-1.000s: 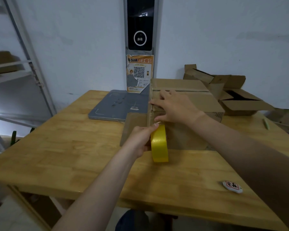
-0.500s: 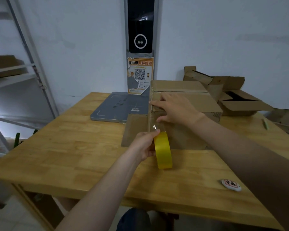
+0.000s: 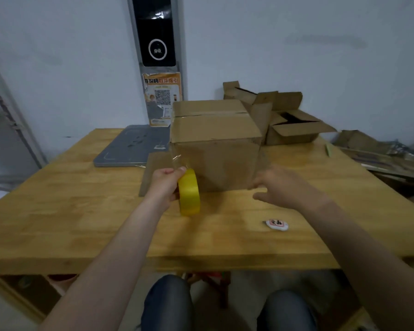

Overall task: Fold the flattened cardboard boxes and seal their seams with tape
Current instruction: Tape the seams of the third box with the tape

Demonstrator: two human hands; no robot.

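Note:
A folded brown cardboard box stands on the wooden table, its top flaps closed along a seam. My left hand grips a yellow tape roll just in front of the box's lower left corner; a clear strip of tape runs from the roll up to the box's left edge. My right hand hovers by the box's lower right corner, fingers apart and holding nothing. A loose flap of cardboard sticks out at the box's left.
A grey flat scale lies behind on the left. Open cardboard boxes sit at the back right, flattened cardboard beyond the table's right edge. A small white badge lies near the front edge. My knees show below the table.
My right hand has left the box's top and dropped to its lower right corner. My left hand has pulled the tape roll slightly down and back, stretching the strip.

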